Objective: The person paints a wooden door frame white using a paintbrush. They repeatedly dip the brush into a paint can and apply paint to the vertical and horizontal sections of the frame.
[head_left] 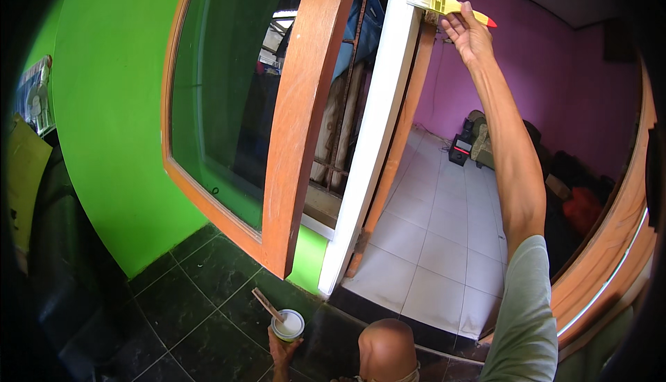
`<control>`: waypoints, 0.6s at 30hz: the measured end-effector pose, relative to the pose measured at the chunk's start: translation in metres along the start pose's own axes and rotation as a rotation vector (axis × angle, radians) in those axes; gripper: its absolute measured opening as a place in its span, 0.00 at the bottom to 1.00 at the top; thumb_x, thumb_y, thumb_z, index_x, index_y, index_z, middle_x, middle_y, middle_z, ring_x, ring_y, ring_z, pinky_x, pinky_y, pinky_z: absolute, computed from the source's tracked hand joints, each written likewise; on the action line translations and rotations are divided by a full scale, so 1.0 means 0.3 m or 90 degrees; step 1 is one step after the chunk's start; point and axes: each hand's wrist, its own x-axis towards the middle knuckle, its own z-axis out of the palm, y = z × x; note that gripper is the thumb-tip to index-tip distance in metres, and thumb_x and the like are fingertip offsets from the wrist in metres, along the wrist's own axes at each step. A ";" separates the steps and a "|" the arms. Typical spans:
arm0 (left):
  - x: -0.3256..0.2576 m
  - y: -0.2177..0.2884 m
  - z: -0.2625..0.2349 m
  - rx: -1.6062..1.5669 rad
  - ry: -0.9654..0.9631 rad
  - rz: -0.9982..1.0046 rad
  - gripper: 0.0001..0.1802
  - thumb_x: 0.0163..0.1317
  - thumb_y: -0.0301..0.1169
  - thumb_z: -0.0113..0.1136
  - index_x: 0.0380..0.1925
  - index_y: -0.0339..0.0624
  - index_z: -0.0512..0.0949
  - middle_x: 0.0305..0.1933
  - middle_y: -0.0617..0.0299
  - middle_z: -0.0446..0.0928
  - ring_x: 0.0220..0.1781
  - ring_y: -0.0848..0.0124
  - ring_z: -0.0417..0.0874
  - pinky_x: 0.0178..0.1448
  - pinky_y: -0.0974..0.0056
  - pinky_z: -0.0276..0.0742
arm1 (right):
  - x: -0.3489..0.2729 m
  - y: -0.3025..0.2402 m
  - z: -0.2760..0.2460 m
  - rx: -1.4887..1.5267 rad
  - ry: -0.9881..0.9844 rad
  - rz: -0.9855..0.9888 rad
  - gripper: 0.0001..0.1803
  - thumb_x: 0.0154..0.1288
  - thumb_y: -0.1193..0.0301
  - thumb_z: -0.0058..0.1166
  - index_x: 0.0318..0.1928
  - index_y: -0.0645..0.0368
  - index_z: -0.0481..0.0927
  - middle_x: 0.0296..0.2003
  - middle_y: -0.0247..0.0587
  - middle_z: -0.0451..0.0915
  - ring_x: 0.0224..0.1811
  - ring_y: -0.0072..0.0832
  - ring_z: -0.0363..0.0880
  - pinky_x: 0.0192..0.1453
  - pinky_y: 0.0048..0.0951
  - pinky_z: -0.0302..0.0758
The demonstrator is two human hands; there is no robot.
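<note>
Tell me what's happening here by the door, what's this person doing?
A person is painting a door frame. Their right hand, arm stretched high, holds a yellow-handled flat brush with its bristles against the white upright of the frame. That upright is white along its length, while the window frame beside it is bare orange-brown wood. Their left hand holds a small cup of white paint low down, with a stir stick standing in it, above the dark tiled floor.
</note>
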 end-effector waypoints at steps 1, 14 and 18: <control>-0.001 -0.018 0.000 -0.009 0.003 -0.003 0.52 0.42 0.33 0.88 0.64 0.36 0.62 0.61 0.55 0.73 0.59 0.63 0.80 0.63 0.60 0.78 | -0.009 -0.007 -0.009 -0.004 0.005 0.003 0.17 0.68 0.64 0.68 0.48 0.63 0.79 0.43 0.43 0.83 0.47 0.31 0.85 0.51 0.35 0.89; 0.009 0.079 0.060 -0.116 -0.006 -0.063 0.55 0.41 0.31 0.88 0.65 0.35 0.60 0.59 0.56 0.72 0.58 0.64 0.81 0.60 0.60 0.81 | -0.138 -0.223 0.113 -0.511 -0.049 -0.542 0.13 0.71 0.67 0.64 0.50 0.59 0.86 0.48 0.43 0.88 0.46 0.31 0.88 0.47 0.31 0.87; 0.006 0.062 0.033 -0.023 -0.018 0.003 0.56 0.43 0.32 0.88 0.66 0.35 0.58 0.60 0.55 0.71 0.57 0.65 0.81 0.59 0.60 0.82 | -0.175 -0.196 0.164 -0.773 -0.186 -0.674 0.09 0.71 0.65 0.62 0.44 0.54 0.88 0.42 0.35 0.88 0.40 0.27 0.86 0.42 0.28 0.83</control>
